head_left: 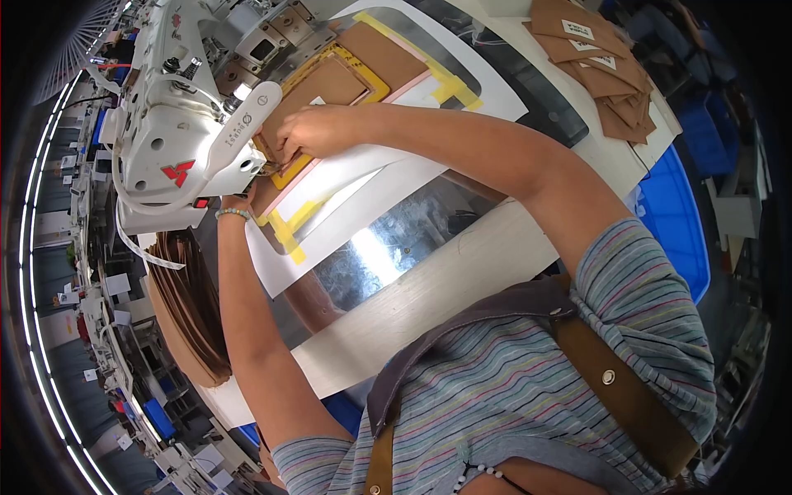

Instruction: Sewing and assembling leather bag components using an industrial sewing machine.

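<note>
My right hand [323, 132] reaches over a brown fabric panel [384, 54] beside a white sewing machine [165, 136]. Its fingers are bent and closed together at the inner edge of a yellow-edged frame [375, 82], close to the needle area. What they pinch, if anything, is too small to make out. My left hand [238, 200] lies under the machine head at the panel's lower left end; its fingers are mostly hidden. Yellow tape [290, 235] and pink strips border the panel on a white sheet [318, 243].
A stack of brown pieces [186, 309] stands left of my left forearm. More brown pieces with white labels [598, 70] lie at the upper right of the table. A shiny metal plate [396, 239] is set before me. A blue bin [676, 223] stands beyond the right edge.
</note>
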The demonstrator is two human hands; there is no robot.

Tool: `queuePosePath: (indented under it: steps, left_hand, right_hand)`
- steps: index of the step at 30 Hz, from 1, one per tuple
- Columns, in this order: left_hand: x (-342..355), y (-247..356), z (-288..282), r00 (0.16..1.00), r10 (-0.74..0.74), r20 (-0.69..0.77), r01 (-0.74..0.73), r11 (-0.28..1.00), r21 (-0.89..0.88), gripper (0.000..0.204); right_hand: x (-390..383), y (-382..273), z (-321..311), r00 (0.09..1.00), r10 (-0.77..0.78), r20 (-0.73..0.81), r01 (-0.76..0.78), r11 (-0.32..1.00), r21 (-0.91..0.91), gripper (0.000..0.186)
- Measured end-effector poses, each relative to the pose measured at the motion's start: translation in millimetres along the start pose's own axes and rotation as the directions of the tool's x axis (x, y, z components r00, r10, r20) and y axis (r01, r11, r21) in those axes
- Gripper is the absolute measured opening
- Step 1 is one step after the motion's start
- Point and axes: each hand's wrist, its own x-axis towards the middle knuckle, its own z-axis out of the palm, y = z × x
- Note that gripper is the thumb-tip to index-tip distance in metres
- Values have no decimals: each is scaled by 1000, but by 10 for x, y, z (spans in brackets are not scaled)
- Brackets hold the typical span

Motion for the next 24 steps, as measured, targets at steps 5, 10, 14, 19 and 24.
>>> queuePosePath:
  steps: [5,10,14,19,24]
  left_hand:
    - [-67,42,-79,1000,-10,0,10,999,40,41]
    - [-9,251,-150,1000,2,3,-2,998,66,41]
    - [71,366,-213,1000,-13,8,13,999,32,41]
    - [-95,405,-128,979,-34,-203,-1,985,-170,38]
    - [-180,646,-171,974,-111,-196,48,952,-301,35]
  right_hand:
    - [93,-35,-2,999,2,52,0,999,-35,37]
    - [22,28,21,1000,-8,1,8,1000,-20,36]
    - [37,3,-24,999,18,40,-18,1000,-3,33]
    - [141,-59,-43,993,117,26,-111,978,-176,31]
    - [159,33,-50,980,177,89,-150,956,-251,35]
